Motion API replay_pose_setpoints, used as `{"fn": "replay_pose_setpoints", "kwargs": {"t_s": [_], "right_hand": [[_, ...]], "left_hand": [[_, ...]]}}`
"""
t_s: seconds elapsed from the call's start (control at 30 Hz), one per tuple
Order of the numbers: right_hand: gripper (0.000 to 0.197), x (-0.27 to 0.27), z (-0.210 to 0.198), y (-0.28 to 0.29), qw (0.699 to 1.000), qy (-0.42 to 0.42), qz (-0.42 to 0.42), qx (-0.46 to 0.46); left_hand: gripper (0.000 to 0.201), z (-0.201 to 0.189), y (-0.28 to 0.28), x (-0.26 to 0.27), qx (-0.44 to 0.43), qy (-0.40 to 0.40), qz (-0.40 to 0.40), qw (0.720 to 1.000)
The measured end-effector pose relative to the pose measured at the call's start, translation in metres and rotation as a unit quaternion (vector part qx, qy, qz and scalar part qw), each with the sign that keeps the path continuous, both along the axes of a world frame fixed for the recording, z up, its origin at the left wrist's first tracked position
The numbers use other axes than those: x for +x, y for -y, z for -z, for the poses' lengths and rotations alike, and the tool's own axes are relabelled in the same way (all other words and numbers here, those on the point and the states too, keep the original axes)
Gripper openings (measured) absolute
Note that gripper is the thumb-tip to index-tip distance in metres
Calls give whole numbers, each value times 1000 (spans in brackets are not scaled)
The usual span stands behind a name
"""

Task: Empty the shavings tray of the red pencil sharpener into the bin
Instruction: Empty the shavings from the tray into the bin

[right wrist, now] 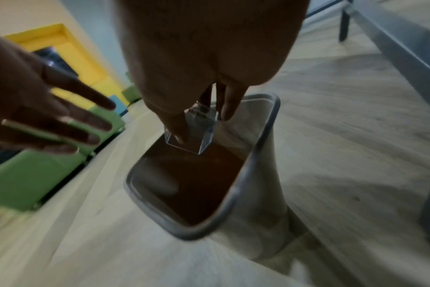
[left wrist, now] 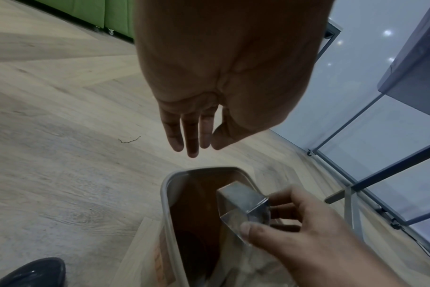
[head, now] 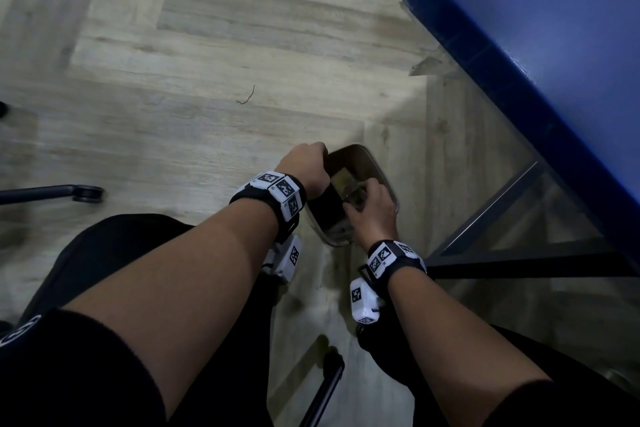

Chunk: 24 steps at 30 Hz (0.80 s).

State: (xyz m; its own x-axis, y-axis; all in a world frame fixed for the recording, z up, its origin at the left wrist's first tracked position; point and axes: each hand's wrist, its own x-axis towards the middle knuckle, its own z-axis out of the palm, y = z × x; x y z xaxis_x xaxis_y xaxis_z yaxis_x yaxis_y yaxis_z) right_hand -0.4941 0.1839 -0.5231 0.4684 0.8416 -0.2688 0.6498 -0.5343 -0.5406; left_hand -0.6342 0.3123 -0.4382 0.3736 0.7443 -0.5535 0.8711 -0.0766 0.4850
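A clear plastic shavings tray (head: 354, 191) hangs tilted over the mouth of a pale bin (head: 383, 173) on the floor. My right hand (head: 372, 213) pinches the tray between thumb and fingers. In the right wrist view, the tray (right wrist: 206, 140) points down into the bin's dark brown inside, inside its grey rim (right wrist: 268, 126). My left hand (head: 306, 166) hovers by the bin's left rim, fingers straight and holding nothing; the left wrist view shows this hand (left wrist: 197, 147) above the rim (left wrist: 165, 186) and the tray (left wrist: 243, 205). The red sharpener is not in view.
A blue table (head: 536, 28) stands to the right, its dark metal frame (head: 485, 218) close beside the bin. A chair castor (head: 86, 194) lies to the left and my shoe (left wrist: 29, 273) near the bin. Green furniture (right wrist: 25, 180) stands further off.
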Motion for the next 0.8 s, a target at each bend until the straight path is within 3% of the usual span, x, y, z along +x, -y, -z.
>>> {"fn": "replay_pose_setpoints", "kwargs": {"t_s": [0.13, 0.3, 0.4, 0.6, 0.8], "right_hand": [[46, 17, -2, -5, 983, -119, 139, 19], [56, 48, 28, 3, 937, -266, 225, 4], [54, 48, 14, 3, 900, -344, 266, 26], [42, 48, -1, 8, 866, -410, 286, 23], [33, 39, -19, 7, 843, -459, 279, 24]], "left_hand": [[50, 3, -2, -1, -4, -7, 4, 1000], [39, 9, -1, -2, -12, -22, 18, 1000], [38, 11, 3, -1, -21, -29, 30, 999], [54, 6, 12, 6, -46, 15, 29, 998], [81, 4, 29, 17, -39, 70, 106, 991]]}}
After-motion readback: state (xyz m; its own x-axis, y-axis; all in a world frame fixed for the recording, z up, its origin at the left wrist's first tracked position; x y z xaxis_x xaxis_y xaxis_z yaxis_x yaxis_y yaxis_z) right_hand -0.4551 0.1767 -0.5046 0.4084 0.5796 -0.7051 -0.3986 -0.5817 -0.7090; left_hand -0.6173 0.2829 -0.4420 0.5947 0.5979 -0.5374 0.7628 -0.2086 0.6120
